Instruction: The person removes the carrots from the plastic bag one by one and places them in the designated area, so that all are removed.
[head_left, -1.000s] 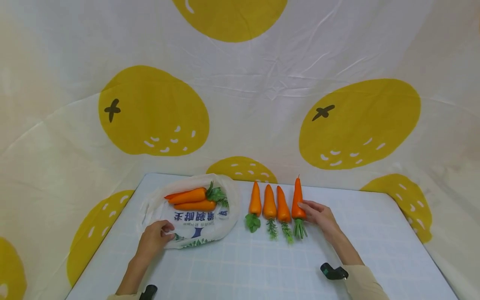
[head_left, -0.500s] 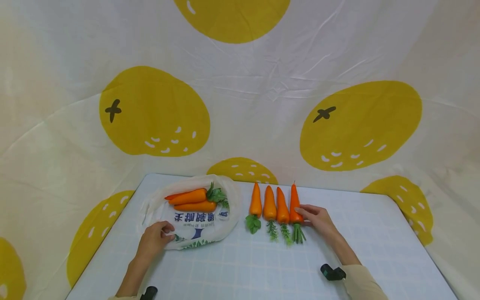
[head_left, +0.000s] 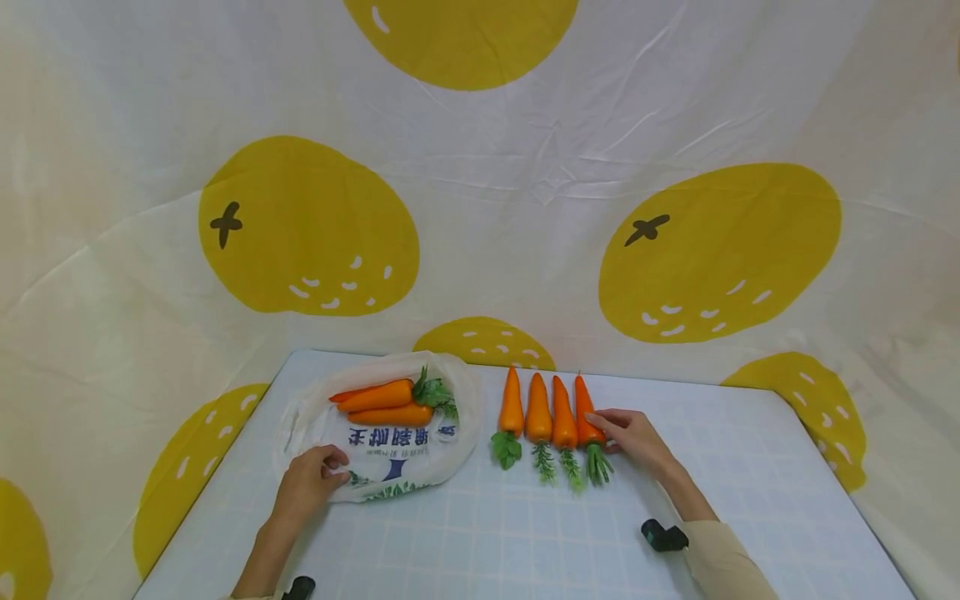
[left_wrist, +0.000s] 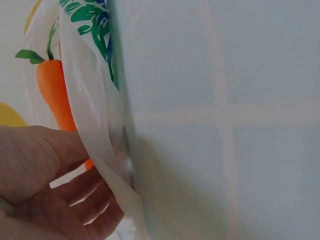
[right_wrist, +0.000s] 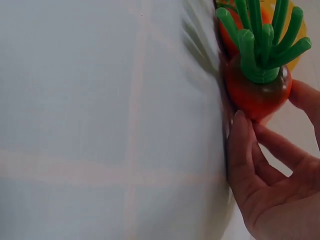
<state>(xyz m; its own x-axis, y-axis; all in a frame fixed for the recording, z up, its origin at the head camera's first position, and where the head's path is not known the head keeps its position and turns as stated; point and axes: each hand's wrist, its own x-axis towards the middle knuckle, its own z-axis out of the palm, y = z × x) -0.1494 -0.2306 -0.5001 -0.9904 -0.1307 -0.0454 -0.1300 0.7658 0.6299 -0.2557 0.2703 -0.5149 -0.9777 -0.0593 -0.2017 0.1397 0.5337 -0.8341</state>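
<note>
While the left hand [head_left: 306,483] pinches the bag [head_left: 386,458], the right hand [head_left: 636,437] grips the carrot [head_left: 585,407] nearest the right edge of the desk [head_left: 750,467].

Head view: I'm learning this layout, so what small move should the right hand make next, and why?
Probably loosen the right hand from the orange carrot with thick green stems, which is close beside a feathery-topped orange carrot, ending a row of four.

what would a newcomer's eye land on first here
Probably the big yellow shapes printed on the cloth backdrop behind the table. Next, four orange carrots in a row, the right hand holding the rightmost carrot. Left of them, more carrots lie in a white plastic bag.
</note>
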